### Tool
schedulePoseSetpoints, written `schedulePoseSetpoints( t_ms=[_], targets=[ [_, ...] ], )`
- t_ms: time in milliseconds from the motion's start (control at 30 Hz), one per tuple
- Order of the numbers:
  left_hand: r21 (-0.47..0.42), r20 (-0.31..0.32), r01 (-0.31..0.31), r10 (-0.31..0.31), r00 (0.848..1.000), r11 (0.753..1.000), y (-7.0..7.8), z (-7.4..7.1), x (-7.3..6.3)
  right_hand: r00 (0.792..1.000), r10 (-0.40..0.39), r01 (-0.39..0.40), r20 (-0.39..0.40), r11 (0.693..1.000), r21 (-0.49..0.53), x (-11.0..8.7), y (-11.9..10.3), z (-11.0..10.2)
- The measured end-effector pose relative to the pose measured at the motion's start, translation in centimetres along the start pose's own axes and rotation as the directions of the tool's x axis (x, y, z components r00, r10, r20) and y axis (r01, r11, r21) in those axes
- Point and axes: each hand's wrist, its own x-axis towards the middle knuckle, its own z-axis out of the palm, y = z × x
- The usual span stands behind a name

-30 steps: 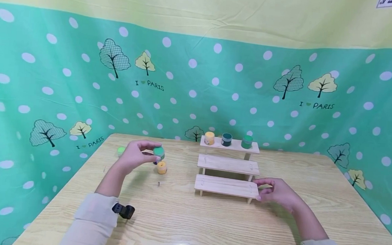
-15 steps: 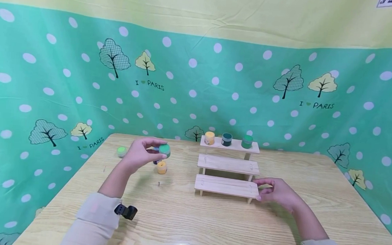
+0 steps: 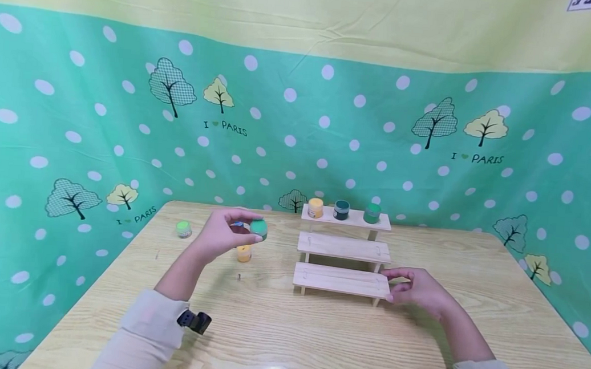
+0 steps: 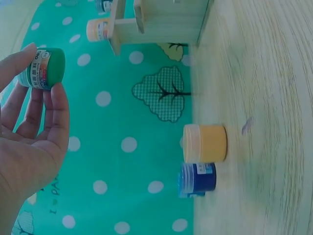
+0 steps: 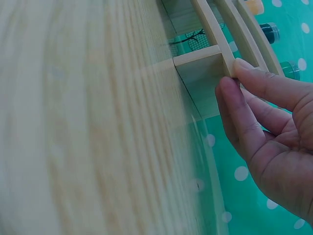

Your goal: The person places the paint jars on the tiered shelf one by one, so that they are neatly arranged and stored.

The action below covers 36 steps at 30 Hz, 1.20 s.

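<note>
Between thumb and fingers, my left hand (image 3: 220, 235) holds a small paint jar with a green lid (image 3: 258, 229), raised above the table left of the stand. The left wrist view shows its printed label (image 4: 39, 68). My right hand (image 3: 419, 289) pinches the right end of the lowest step of a three-step wooden stand (image 3: 340, 279); the right wrist view shows the thumb and a finger (image 5: 239, 110) at that step's corner. On the top step stand an orange jar (image 3: 315, 209), a dark teal jar (image 3: 341, 210) and a green jar (image 3: 372, 214).
On the table (image 3: 264, 331), an orange jar (image 3: 244, 253) and a blue jar (image 4: 203, 177) stand close together below the left hand, which partly covers the blue one in the head view. Farther left is a light green jar (image 3: 183, 229). A polka-dot curtain (image 3: 289, 121) hangs behind.
My left hand has moved right with the green-lidded jar, and the light green jar behind it has come fully into view. The right hand has stayed at the stand.
</note>
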Motion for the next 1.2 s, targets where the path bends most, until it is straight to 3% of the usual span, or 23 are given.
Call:
schedulePoseSetpoints(
  t_ms=[233,800,1200],
  targets=[
    [-0.066,0.032,-0.013,0.016,0.999,0.998,0.9,1.0,0.0,1.000,-0.011,0.011,0.010,1.000,0.018,0.0,0.0,0.0],
    [-0.104,0.073,-0.073,0.081,0.994,0.992,2.2,3.4,0.2,1.000,-0.007,0.007,0.007,1.000,0.027,0.0,0.0,0.0],
    [-0.072,0.129,-0.099,0.108,0.986,0.992,2.8,5.3,0.9,1.000,-0.014,0.013,0.011,1.000,0.028,0.0,0.0,-0.1]
  ],
)
